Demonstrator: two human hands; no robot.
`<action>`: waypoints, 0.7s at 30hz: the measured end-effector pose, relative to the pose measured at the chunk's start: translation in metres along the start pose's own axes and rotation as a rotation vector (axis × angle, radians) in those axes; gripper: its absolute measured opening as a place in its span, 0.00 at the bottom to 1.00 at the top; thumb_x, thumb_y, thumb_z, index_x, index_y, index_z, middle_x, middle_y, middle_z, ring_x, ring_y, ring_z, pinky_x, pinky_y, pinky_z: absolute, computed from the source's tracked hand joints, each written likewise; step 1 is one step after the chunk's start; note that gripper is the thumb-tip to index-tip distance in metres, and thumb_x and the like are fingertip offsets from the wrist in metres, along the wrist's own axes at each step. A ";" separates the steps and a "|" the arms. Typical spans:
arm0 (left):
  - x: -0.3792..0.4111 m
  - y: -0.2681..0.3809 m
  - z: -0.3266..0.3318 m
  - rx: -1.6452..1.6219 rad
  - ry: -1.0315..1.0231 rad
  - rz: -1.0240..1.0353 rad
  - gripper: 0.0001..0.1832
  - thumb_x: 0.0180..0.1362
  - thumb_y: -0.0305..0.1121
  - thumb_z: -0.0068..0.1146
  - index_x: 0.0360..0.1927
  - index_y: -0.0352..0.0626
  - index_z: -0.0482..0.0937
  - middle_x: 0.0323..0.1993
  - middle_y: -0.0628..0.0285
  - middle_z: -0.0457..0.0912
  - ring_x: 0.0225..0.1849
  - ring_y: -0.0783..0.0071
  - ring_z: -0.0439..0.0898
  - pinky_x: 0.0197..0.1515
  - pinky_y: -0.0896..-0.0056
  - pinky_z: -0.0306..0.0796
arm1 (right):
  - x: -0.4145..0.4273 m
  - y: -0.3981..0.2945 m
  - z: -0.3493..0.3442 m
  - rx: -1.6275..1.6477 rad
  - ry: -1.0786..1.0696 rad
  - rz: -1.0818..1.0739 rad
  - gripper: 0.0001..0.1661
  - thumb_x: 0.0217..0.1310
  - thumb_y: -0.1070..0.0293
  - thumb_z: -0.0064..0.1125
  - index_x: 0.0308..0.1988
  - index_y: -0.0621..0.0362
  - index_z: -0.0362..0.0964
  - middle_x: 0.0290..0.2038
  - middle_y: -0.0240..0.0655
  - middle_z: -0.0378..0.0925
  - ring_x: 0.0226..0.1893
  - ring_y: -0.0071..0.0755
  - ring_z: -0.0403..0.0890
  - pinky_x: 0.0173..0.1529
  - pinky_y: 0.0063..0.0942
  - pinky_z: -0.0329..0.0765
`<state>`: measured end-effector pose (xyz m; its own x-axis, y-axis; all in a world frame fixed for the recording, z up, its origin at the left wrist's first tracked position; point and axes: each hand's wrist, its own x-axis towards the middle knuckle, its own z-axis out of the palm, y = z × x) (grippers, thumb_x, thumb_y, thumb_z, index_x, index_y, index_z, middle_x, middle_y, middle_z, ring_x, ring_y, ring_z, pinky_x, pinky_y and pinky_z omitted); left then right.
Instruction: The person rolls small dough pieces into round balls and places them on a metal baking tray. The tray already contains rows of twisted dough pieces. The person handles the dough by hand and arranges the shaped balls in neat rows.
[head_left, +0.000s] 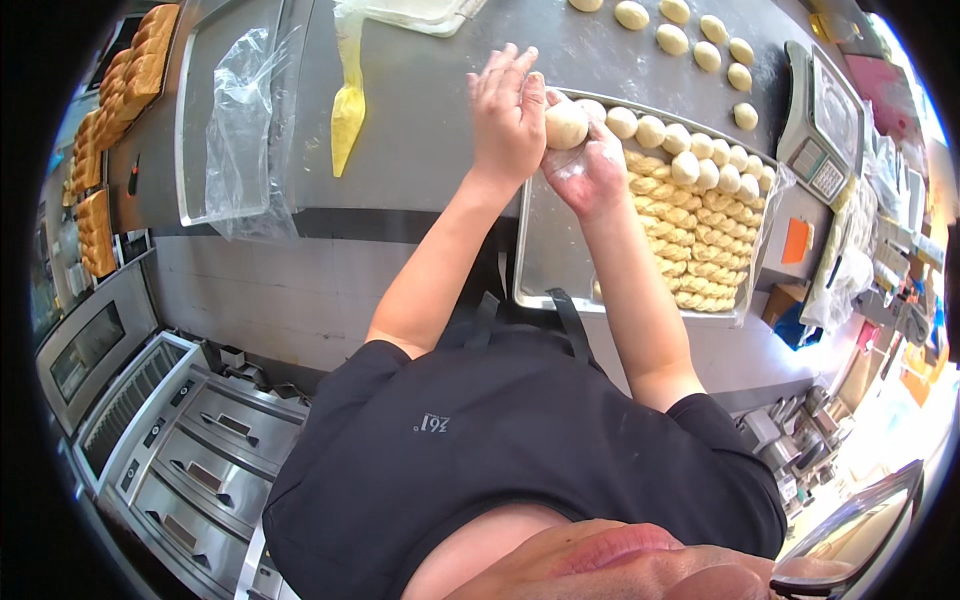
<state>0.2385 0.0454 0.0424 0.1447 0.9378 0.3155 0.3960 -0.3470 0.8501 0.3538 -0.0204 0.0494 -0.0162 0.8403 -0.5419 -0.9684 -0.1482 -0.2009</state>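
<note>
A round dough ball (566, 125) rests in the palm of my floury right hand (589, 169), whose fingers are partly hidden behind it. Beside the ball, my left hand (510, 112) is upright with its fingers extended, its edge near or touching the dough. Under and to the right of my hands is a metal tray (551, 247). Smaller dough balls (650, 131) line its far side, above rows of braided dough (675, 232). More dough balls (672, 40) lie on the floured steel worktop (420, 112).
A filled yellow piping bag (349, 127) lies left of my hands. Farther left, a clear plastic bag (244, 127) lies over another tray (181, 150), with baked loaves (135, 75) beyond. A digital scale (821, 124) stands at the right. Steel oven doors (202, 472) are at lower left.
</note>
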 end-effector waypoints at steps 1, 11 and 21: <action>-0.006 0.005 0.002 -0.049 -0.065 0.057 0.21 0.83 0.39 0.51 0.70 0.43 0.85 0.73 0.46 0.84 0.79 0.44 0.76 0.87 0.35 0.50 | -0.004 -0.003 -0.004 -0.010 0.053 -0.043 0.31 0.94 0.51 0.34 0.73 0.64 0.68 0.71 0.48 0.78 0.72 0.47 0.80 0.78 0.49 0.77; -0.068 0.043 0.016 -0.332 -0.391 -0.073 0.22 0.85 0.42 0.52 0.67 0.38 0.85 0.58 0.44 0.91 0.65 0.46 0.88 0.78 0.51 0.69 | -0.039 -0.024 -0.042 0.077 0.076 -0.089 0.27 0.94 0.55 0.36 0.68 0.64 0.71 0.64 0.46 0.81 0.66 0.47 0.83 0.76 0.46 0.78; -0.098 0.047 0.027 -0.993 -0.042 -0.437 0.35 0.91 0.50 0.31 0.86 0.32 0.61 0.87 0.48 0.63 0.86 0.59 0.63 0.88 0.57 0.56 | -0.078 -0.006 -0.012 -0.153 0.050 -0.189 0.31 0.91 0.61 0.43 0.75 0.75 0.66 0.72 0.54 0.76 0.74 0.53 0.77 0.82 0.46 0.71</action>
<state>0.2669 -0.0622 0.0400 0.2074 0.9735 -0.0962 -0.4868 0.1881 0.8530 0.3641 -0.0911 0.0827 0.1772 0.8345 -0.5217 -0.9039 -0.0717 -0.4218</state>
